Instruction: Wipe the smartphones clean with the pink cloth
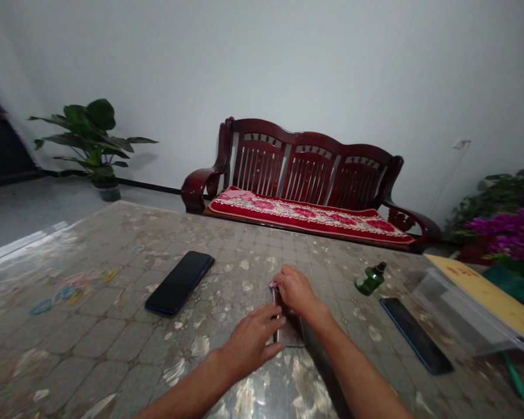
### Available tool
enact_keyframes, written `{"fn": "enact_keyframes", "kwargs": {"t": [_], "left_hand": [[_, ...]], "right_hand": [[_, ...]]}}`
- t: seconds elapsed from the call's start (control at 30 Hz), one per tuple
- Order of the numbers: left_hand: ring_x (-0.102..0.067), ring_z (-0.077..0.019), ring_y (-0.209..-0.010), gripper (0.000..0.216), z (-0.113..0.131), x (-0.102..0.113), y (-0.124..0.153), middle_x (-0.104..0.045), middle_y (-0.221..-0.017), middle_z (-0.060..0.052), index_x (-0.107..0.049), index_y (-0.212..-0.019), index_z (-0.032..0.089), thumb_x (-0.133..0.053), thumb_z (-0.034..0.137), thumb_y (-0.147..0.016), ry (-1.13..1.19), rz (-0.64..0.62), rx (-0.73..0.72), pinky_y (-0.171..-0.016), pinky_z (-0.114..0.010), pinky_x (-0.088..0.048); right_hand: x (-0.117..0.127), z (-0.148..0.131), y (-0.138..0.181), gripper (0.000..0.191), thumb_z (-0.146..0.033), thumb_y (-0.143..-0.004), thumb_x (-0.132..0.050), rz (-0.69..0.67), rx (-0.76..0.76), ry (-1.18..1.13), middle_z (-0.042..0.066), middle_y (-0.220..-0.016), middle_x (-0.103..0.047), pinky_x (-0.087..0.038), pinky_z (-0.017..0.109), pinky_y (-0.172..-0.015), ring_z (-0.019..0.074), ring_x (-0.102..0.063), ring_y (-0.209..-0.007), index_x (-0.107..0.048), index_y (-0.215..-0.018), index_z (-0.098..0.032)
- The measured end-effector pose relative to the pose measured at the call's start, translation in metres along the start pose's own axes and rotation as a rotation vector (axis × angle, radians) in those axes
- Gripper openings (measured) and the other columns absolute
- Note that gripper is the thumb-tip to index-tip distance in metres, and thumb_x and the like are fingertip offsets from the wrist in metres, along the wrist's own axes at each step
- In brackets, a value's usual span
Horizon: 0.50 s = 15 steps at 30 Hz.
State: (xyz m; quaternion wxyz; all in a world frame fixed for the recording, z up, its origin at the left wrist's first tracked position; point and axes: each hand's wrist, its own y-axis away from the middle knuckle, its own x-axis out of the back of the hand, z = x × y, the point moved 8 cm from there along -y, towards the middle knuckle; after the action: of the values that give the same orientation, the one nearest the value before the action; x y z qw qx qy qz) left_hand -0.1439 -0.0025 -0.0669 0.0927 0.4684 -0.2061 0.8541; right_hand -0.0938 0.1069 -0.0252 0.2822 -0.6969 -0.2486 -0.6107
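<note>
A flat phone-like slab (290,333) with a pinkish-brown, reflective face lies on the table between my hands. My left hand (255,337) rests at its left side, fingers stretched out and fingertips over the edge, thumb apart. At the far end, my right hand (293,288) has its fingers curled closed and covers part of the slab. A small pink, cloth-like bit (273,285) shows at the right fingertips; most of it is hidden, so its kind is unclear.
On the patterned table cover (126,343) lie a dark phone (181,283), several coloured bands (67,291), a green dropper-like bottle (370,279) and another dark phone (416,336). A clear plastic box (454,311) stands at right. Beyond is a wooden bench (310,169).
</note>
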Motion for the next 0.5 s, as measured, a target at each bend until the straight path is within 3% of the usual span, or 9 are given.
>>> {"fn": "enact_keyframes", "kwargs": {"t": [0.2, 0.5], "left_hand": [[-0.055, -0.0278, -0.127, 0.042, -0.001, -0.001, 0.001, -0.06, -0.138, -0.009, -0.063, -0.124, 0.024, -0.071, 0.027, -0.083, 0.01, 0.008, -0.01, -0.11, -0.044, -0.043], [-0.056, -0.0293, -0.126, 0.039, 0.0, 0.001, 0.0, -0.061, -0.136, -0.011, -0.065, -0.121, 0.022, -0.072, 0.025, -0.082, 0.014, 0.004, 0.003, -0.109, -0.045, -0.045]], "right_hand": [[0.003, 0.02, 0.004, 0.029, -0.017, -0.094, -0.047, -0.023, -0.09, 0.022, 0.009, -0.097, -0.064, -0.039, 0.027, -0.08, 0.0206, -0.056, -0.096, -0.075, -0.092, -0.021], [0.001, 0.021, 0.009, 0.029, -0.02, -0.097, -0.047, 0.003, -0.055, 0.017, 0.007, -0.099, -0.064, -0.039, 0.026, -0.079, 0.0197, -0.056, -0.096, -0.075, -0.097, -0.023]]}}
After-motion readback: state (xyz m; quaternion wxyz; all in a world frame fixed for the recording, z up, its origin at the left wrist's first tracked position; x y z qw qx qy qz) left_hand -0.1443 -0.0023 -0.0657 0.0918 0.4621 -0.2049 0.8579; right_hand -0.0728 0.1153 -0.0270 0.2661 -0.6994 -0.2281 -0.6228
